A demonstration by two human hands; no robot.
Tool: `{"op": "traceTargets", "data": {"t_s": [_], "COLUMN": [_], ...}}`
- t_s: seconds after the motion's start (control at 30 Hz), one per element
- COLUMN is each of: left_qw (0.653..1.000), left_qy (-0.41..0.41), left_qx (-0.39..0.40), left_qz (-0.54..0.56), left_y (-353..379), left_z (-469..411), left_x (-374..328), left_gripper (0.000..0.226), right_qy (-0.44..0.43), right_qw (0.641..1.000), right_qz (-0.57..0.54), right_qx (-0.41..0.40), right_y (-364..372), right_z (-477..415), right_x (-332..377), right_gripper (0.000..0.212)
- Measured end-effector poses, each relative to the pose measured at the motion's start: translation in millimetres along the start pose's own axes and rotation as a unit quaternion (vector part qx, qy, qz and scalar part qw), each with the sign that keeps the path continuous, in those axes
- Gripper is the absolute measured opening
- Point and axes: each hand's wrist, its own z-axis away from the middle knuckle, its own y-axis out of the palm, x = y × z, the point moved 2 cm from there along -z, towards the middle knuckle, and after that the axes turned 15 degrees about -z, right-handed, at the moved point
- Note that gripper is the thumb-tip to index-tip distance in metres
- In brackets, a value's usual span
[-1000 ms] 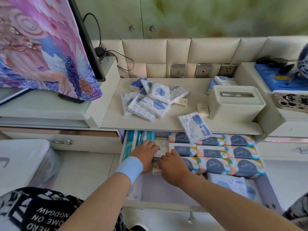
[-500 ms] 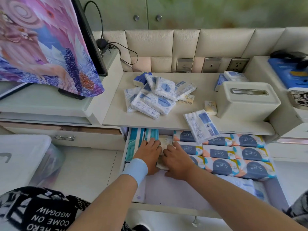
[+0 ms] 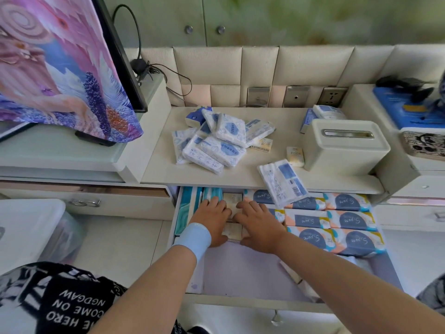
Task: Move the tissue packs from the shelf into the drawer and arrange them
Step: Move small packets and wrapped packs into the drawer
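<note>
two hands lay flat in the open drawer [image 3: 240,301], side by side, on a column of small cream tissue packs [image 3: 232,201]. the left hand [image 3: 213,221], with a light blue wristband [image 3: 193,238], had its fingers stretched out and pressed on the left side of this column; it did not close around any pack. the right hand [image 3: 258,224] was also spread, palm down, and touched the right side of the same packs, holding nothing. left of the column, some teal packs [image 3: 190,208] stood on their edge against the drawer wall. right of the hands, larger packs with orange and dark blue print [image 3: 337,221] filled the drawer in neat rows.

on the shelf [image 3: 159,165] above the drawer, a loose pile of white and blue tissue packs [image 3: 214,143] was near the middle, the packs lying over each other. one white pack with a barcode [image 3: 281,183] rested at the front of the shelf, and its corner hung over the drawer. two small cream packs [image 3: 295,156] lay near a cream tissue box [image 3: 344,145], which stood at the right side of the shelf. a screen with a pink and purple cloth [image 3: 60,61] stood on the higher surface at the left.
</note>
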Motion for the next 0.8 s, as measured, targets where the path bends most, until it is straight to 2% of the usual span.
{"op": "traceTargets", "data": {"t_s": [0.07,0.17,0.27,0.3,0.4,0.5,0.6,0.67,0.73,0.8], "left_qw": [0.999,0.990,0.982,0.980,0.970,0.956,0.949,0.953,0.955,0.953], "left_qy": [0.003,0.021,0.059,0.069,0.089,0.127,0.143,0.142,0.146,0.154], "left_qx": [-0.003,-0.003,0.038,0.057,0.134,0.199,0.221,0.216,0.212,0.214], "left_qz": [0.034,0.141,0.175,0.175,0.181,0.176,0.174,0.159,0.150,0.151], "left_y": [-15,-45,-69,-73,-75,-72,-69,-67,-68,-68], "left_z": [1,5,8,8,-1,-9,-11,-11,-10,-9], "left_x": [0,-7,-30,-40,-72,-97,-113,-120,-124,-127], "left_gripper": [0.052,0.026,0.010,0.010,0.018,0.038,0.056,0.056,0.056,0.059], "right_qy": [-0.007,-0.008,-0.021,-0.002,0.078,0.145,0.220,0.254,0.270,0.266], "right_qw": [0.999,0.994,0.997,0.997,0.983,0.960,0.943,0.934,0.930,0.935], "right_qz": [-0.044,-0.107,-0.063,-0.041,0.029,0.073,0.054,0.022,0.002,-0.014], "right_qx": [0.012,0.004,0.045,0.071,0.162,0.229,0.245,0.251,0.249,0.236], "right_y": [-9,-26,-37,-39,-35,-26,-17,-10,-6,-6], "right_z": [11,31,60,70,94,107,115,119,119,117], "right_x": [-10,-20,-21,-20,-20,-22,-27,-29,-30,-28], "right_gripper": [0.056,0.048,0.022,0.019,0.028,0.033,0.042,0.057,0.066,0.065]}}
